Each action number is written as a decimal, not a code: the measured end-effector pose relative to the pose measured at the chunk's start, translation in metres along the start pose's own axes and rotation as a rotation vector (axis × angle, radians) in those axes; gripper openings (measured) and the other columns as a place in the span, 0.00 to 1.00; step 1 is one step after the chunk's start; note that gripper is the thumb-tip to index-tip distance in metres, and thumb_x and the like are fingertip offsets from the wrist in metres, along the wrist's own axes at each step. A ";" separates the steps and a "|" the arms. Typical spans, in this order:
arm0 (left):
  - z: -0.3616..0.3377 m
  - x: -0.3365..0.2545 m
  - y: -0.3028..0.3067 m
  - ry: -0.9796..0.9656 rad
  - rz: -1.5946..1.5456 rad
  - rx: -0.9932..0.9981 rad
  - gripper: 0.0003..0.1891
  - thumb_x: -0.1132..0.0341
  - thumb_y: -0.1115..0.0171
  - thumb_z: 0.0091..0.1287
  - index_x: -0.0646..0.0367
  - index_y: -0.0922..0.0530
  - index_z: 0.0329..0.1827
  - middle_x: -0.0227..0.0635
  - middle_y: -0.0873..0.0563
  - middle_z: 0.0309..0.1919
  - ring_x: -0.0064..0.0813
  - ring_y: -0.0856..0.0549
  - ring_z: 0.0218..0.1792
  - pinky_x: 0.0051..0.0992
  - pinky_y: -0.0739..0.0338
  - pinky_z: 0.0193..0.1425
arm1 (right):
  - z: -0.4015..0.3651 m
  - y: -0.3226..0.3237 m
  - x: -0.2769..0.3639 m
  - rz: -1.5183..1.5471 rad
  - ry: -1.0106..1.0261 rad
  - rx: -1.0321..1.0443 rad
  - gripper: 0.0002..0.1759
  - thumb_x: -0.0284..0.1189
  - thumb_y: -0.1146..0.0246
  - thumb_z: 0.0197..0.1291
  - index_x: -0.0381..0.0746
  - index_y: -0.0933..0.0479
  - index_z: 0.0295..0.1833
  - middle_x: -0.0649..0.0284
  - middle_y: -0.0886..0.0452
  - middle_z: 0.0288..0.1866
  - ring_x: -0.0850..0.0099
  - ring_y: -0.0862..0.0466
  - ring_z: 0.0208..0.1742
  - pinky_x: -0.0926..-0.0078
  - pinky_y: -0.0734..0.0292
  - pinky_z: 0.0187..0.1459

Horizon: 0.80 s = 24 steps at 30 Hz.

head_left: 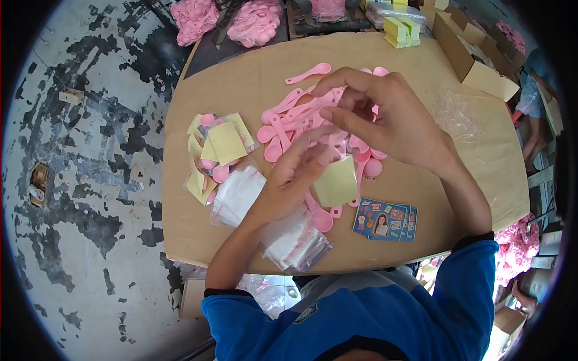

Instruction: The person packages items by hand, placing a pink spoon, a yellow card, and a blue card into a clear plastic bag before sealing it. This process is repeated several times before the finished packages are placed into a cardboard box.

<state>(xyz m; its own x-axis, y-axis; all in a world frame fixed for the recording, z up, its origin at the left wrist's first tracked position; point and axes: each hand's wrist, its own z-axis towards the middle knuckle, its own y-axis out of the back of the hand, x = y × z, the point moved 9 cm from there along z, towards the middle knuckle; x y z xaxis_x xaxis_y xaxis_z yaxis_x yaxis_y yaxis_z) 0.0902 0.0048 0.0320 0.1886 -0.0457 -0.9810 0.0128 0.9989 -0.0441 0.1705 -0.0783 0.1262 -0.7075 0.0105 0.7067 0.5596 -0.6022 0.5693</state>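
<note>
Worktop (241, 78): tan board, matte, rounded corners, fills centre of head view.
Left hand (295, 174): motion-blurred, fingers half bent, raised over mid-board. It touches the edge of the yellow card; can't tell whether it grips.
Right hand (385, 120): fingers curled in a loose claw above the spoons, tips close to the left fingertips. Grip can't be made out.
Pink spoons (289, 120): glossy plastic, round bowls w/ flat handles, in a loose tangled pile at centre of worktop, under & behind both hands.
Yellow card (337, 180): pale paper square, flat, just right of left hand, lying over the near edge of the spoon pile.
Clear bags (241, 192): thin shiny film in a slumped, fanned stack beneath the left forearm, front-left of board.
Packed bags (220, 147): clear pouches w/ yellow cards & pink spoons inside, heaped left of the pile.
Printed cards (385, 219): small blue rectangles w/ colour print, fanned, near front edge, right of the yellow card.
Loose film (457, 114): crumpled clear plastic, right side of board.
Cardboard boxes (475, 66): brown, flaps open, at far right corner.
Pink heaps (229, 21): bulky mounds beyond the far edge.
Floor (90, 180): grey concrete, black paint flaking in patches.
Sleeves (361, 319): blue fabric, pushed up the forearms.
</note>
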 end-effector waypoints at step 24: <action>-0.004 0.009 0.009 0.200 -0.232 -0.094 0.18 0.69 0.58 0.78 0.66 0.33 0.67 0.28 0.22 0.48 0.15 0.23 0.49 0.17 0.27 0.51 | -0.015 -0.041 0.016 -0.699 0.591 -0.163 0.09 0.31 0.32 0.41 0.45 0.18 0.32 0.74 0.18 0.34 0.75 0.21 0.43 0.72 0.24 0.45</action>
<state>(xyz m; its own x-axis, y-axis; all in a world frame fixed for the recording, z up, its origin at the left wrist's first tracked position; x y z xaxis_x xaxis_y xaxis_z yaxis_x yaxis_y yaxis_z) 0.0879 0.0131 0.0220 -0.0058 -0.2803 -0.9599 -0.0592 0.9583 -0.2795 0.1301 -0.0654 0.1080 -0.9911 0.0321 -0.1292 -0.1128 -0.7176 0.6873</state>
